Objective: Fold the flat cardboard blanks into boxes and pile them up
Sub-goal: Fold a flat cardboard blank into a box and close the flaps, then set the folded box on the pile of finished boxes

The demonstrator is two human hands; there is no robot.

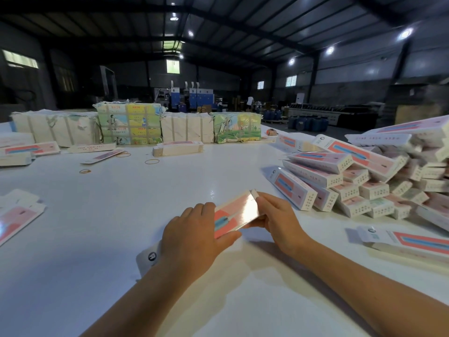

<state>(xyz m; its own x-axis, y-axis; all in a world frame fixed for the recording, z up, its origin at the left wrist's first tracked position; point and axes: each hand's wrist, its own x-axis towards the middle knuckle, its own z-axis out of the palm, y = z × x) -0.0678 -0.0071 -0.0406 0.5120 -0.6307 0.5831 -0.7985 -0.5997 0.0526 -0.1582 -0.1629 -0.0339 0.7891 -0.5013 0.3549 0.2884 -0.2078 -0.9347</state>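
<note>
A pink, white and blue cardboard box point(237, 212) is held between both hands just above the white table point(145, 195). My left hand point(192, 235) grips its near end, thumb under the long edge. My right hand point(279, 218) pinches the far end, fingertips at the small white end flap. A white tab with a round logo point(149, 260) sticks out below my left wrist. A big pile of folded boxes point(364, 176) lies to the right. A stack of flat blanks point(178, 148) sits in the middle of the table, further back.
Wrapped bundles of printed card point(128, 124) line the far edge. Loose blanks lie at the left point(17, 220) and far left point(29, 149); one box point(413, 244) lies at the right. Rubber bands point(151, 162) are scattered mid-table. Machines and blue drums stand behind.
</note>
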